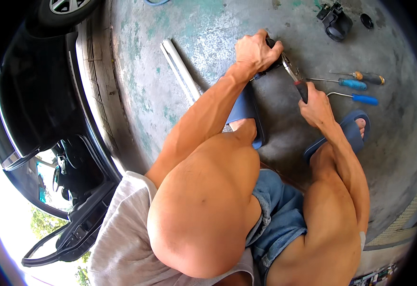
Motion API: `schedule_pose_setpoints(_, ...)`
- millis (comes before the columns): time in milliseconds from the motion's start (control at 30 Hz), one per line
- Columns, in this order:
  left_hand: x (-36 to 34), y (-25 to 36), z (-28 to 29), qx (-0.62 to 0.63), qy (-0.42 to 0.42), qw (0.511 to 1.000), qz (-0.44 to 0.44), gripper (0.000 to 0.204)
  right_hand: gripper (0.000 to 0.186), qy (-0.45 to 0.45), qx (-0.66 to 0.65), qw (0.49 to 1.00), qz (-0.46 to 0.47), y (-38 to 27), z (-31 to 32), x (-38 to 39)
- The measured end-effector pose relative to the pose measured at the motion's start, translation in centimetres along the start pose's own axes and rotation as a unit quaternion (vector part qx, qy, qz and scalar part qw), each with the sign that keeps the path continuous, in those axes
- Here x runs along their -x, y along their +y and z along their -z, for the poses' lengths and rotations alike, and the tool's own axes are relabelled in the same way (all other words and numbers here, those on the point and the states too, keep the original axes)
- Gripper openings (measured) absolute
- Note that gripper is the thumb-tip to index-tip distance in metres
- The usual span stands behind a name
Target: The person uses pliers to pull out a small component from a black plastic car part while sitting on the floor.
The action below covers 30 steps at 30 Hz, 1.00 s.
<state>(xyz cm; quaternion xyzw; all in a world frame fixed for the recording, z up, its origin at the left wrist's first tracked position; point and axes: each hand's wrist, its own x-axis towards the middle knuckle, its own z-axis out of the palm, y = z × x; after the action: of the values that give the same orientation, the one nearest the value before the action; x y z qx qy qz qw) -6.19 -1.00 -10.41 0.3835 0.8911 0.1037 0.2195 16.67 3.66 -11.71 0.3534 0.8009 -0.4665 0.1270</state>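
Note:
My left hand [256, 51] is wrapped round a black part [267, 71], and its fingers hide much of that part's shape. My right hand [316, 107] grips the dark handles of a pair of pliers [292, 71]. The metal jaws of the pliers reach up to the black part, close to my left thumb. Whether the jaws bite on it I cannot tell. Just right of the pliers, on the floor, lie a blue-handled screwdriver [353, 84], a screwdriver with a yellow and black handle [370, 77] and a bent hook tool with a blue handle [365, 99].
A black plastic housing [336, 25] and a round black cap [366, 20] lie at the far right. Left of my left arm is a long silvery bar [180, 66]. A black car [36, 95] with an open door [75, 229] stands along the left. My feet wear blue slippers [242, 107].

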Motion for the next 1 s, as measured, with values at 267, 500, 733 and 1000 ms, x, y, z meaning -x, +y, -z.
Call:
schedule_pose_setpoints(267,-1.0,-1.0,0.4,0.023,-0.026,0.999,-0.01,0.059,0.03,-0.006,0.03,0.999,-0.04,-3.2,2.1,0.6)
schedule_pose_setpoints(500,-0.3,-1.0,-0.1,0.072,0.026,0.997,0.009,0.059,0.032,-0.064,0.055,0.994,-0.065,-4.9,4.1,0.4)
schedule_pose_setpoints(733,1.2,-0.8,-0.5,0.074,0.079,0.993,0.045,0.054,0.031,-0.017,0.158,0.987,-0.035,-4.3,3.5,0.7)
schedule_pose_setpoints(1000,3.9,-3.9,1.1,0.343,-0.042,0.938,-0.024,0.057,0.029,0.114,0.27,0.954,0.06,-3.6,3.9,3.4)
